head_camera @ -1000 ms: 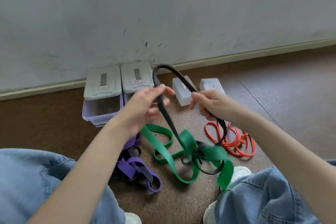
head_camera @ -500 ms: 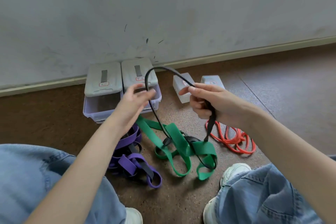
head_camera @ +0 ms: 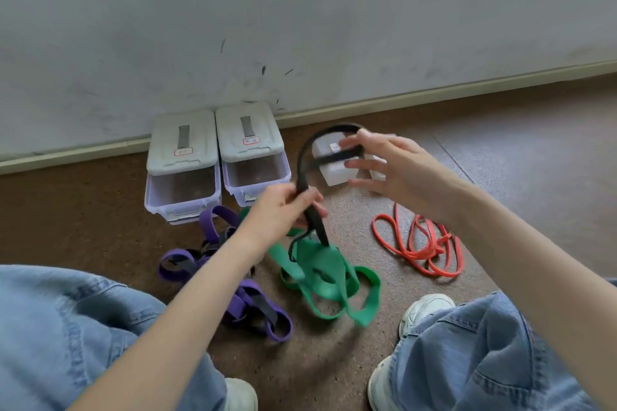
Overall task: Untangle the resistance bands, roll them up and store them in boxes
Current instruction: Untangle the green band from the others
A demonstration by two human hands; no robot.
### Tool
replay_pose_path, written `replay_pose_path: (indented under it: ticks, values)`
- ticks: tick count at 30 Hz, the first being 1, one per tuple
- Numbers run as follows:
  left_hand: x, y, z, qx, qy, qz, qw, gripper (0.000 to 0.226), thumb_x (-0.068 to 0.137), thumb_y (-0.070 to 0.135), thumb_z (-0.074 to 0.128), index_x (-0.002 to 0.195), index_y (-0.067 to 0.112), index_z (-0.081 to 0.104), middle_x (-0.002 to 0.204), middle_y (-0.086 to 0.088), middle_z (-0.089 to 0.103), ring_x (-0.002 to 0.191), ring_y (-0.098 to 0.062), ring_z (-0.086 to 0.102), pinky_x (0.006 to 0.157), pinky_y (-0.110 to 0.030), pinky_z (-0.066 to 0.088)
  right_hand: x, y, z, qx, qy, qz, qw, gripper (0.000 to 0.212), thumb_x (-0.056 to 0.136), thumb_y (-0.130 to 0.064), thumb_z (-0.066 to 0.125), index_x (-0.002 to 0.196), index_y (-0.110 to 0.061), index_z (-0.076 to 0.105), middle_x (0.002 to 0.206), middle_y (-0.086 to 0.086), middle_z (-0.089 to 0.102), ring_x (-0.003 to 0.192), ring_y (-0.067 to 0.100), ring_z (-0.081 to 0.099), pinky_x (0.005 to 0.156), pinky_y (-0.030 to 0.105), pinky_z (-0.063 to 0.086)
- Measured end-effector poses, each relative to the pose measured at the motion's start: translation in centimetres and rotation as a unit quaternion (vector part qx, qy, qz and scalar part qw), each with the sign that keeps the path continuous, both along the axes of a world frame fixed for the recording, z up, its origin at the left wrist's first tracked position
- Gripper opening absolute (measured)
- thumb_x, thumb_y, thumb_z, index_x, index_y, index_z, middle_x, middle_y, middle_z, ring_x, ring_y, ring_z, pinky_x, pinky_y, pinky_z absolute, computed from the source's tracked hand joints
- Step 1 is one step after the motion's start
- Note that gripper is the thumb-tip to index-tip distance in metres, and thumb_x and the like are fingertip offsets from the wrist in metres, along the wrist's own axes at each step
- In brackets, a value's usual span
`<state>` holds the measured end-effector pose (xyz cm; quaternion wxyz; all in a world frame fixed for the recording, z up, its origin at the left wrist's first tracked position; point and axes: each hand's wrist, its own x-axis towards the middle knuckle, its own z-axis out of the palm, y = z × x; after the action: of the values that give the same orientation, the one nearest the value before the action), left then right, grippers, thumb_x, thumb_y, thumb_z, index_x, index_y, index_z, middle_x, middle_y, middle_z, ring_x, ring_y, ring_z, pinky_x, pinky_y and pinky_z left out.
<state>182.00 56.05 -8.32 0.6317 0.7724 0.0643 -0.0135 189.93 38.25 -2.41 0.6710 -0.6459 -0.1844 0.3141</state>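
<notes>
— Where's the black band [head_camera: 302, 163]?
— Held up as a loop arching toward the wall, its tail dropping into the green band [head_camera: 320, 272] on the floor [head_camera: 534, 177].
— Hands?
— Left hand [head_camera: 283, 210] grips it; right hand [head_camera: 387, 163], fingers spread, touches the loop's top.

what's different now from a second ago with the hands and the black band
The left hand has dropped lower and now grips the black band just above the green band. The right hand has opened, fingers spread, the loop draped over them. The orange band, purple band and boxes lie as before.
</notes>
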Motion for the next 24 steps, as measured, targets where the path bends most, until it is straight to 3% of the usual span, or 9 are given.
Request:
replay_pose_path:
  ticks: [4,7,8,10,12,15,19,22,24]
  values:
    - [0.3,0.2,3.8,-0.100,-0.062,0.055,0.991,0.016,0.093,0.016,0.053,0.083,0.009,0.064,0.073,-0.002,0.074,0.070,-0.015,0.071,0.061,-0.020,0.054,-1.6,0.9,-2.0,-0.242,-0.141,0.181,0.943,0.041,0.076,-0.046,0.068,0.111,-0.027,0.062,0.112,-0.008,0.066,0.101,0.005,0.063,0.088,0.026,0.051]
    - [0.1,0.0,5.6,-0.109,-0.081,0.092,0.987,0.011,0.089,0.018,0.059,0.086,0.011,0.066,0.079,-0.004,0.075,0.076,-0.016,0.072,0.069,-0.026,0.057,-2.8,2.2,-2.9,-0.173,-0.137,0.082,0.972,0.023,0.085,-0.024,0.065,0.101,-0.007,0.067,0.095,0.011,0.071,0.089,0.025,0.069,0.081,0.038,0.056]
    - [0.0,0.3,5.8,-0.119,-0.082,0.094,0.985,0.010,0.088,0.020,0.061,0.091,0.012,0.065,0.086,-0.004,0.074,0.084,-0.017,0.071,0.076,-0.028,0.057,-2.6,2.2,-2.5,-0.156,-0.129,0.034,0.979,0.021,0.087,-0.021,0.063,0.098,-0.004,0.067,0.088,0.010,0.072,0.080,0.025,0.070,0.075,0.035,0.057]
    - [0.0,1.5,5.9,-0.124,-0.062,0.066,0.988,0.031,0.079,0.033,0.067,0.104,0.015,0.060,0.104,0.000,0.070,0.101,-0.015,0.066,0.088,-0.029,0.053,-1.9,1.8,-1.5,-0.111,-0.065,-0.038,0.991,0.021,0.088,-0.021,0.061,0.094,-0.002,0.066,0.076,0.006,0.070,0.067,0.017,0.067,0.063,0.027,0.056]
    - [-0.5,2.3,5.7,-0.031,-0.006,0.018,0.999,0.056,0.062,0.053,0.070,0.108,0.022,0.059,0.109,0.009,0.067,0.105,-0.007,0.062,0.087,-0.025,0.049,-1.2,1.3,-0.4,-0.059,0.003,-0.078,0.995,0.020,0.090,-0.022,0.059,0.090,-0.004,0.065,0.073,0.005,0.068,0.061,0.013,0.064,0.058,0.023,0.053]
    - [-1.1,2.0,5.2,0.115,0.075,-0.082,0.987,0.041,0.062,0.058,0.071,0.092,0.030,0.068,0.091,0.019,0.072,0.094,0.000,0.065,0.075,-0.011,0.049,-1.3,1.2,0.8,-0.039,0.006,-0.073,0.997,0.018,0.092,-0.023,0.055,0.091,-0.007,0.064,0.072,0.004,0.067,0.057,0.010,0.062,0.055,0.022,0.050]
    - [-0.9,1.7,5.4,0.311,0.124,-0.123,0.934,0.074,0.057,0.078,0.058,0.099,0.019,0.072,0.099,0.004,0.071,0.095,-0.014,0.064,0.084,-0.032,0.049,-1.7,1.5,0.9,-0.052,-0.004,-0.085,0.995,0.017,0.094,-0.021,0.053,0.085,-0.009,0.062,0.073,0.005,0.063,0.057,0.008,0.060,0.051,0.019,0.051]
    - [-1.1,1.7,5.7,0.250,0.055,-0.099,0.962,0.069,0.057,0.066,0.069,0.115,0.029,0.062,0.112,0.016,0.064,0.101,0.005,0.058,0.079,-0.007,0.043,-1.8,1.6,0.8,-0.062,-0.014,-0.089,0.994,0.018,0.094,-0.021,0.052,0.084,-0.009,0.060,0.077,0.007,0.062,0.060,0.011,0.060,0.057,0.024,0.052]
    - [-1.2,0.9,5.5,0.184,-0.010,-0.066,0.981,0.047,0.065,0.045,0.078,0.106,0.029,0.061,0.102,0.015,0.067,0.091,0.012,0.058,0.075,-0.002,0.042,-1.9,1.6,0.9,-0.060,-0.012,-0.081,0.995,0.019,0.095,-0.021,0.051,0.094,-0.003,0.058,0.083,0.009,0.061,0.065,0.013,0.060,0.060,0.026,0.053]
